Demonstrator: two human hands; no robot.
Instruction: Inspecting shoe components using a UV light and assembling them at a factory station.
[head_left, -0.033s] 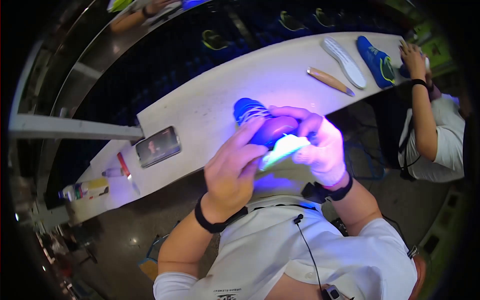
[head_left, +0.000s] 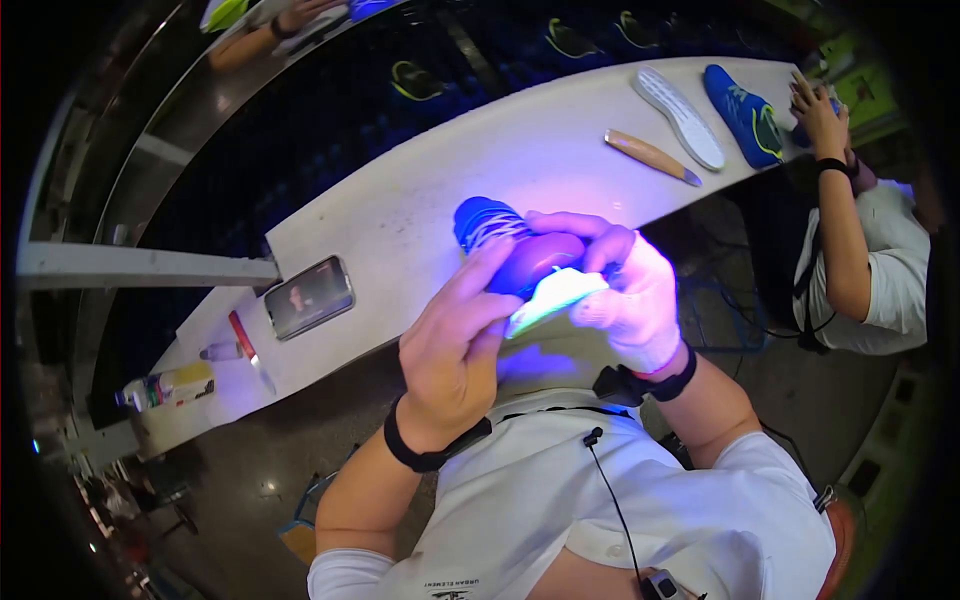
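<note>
Just over the table's near edge, between my hands, is a blue lace-up shoe [head_left: 478, 216]. A smooth rounded purple form [head_left: 556, 248] fills its opening, and its toe points away from me. My left hand [head_left: 445, 350], bare, grips the shoe's near left side with fingers and thumb. On the near right side, my right hand [head_left: 640, 300] in a pale glove is closed round the same end. A strip along the shoe's near end [head_left: 555, 297] glows bright white-green under violet light; its detail is washed out. My palms hide much of the shoe's sides.
A white sole [head_left: 680, 118], a wooden-handled tool [head_left: 652, 157] and another blue shoe [head_left: 742, 115] lie at the table's far right, beside a co-worker's hand [head_left: 820, 115]. At left are a phone [head_left: 310, 297], a red-handled knife [head_left: 251, 350] and a bottle [head_left: 170, 387].
The whole view has shifted a little, so things sit slightly further left and up. My hold on the shoe looks the same.
</note>
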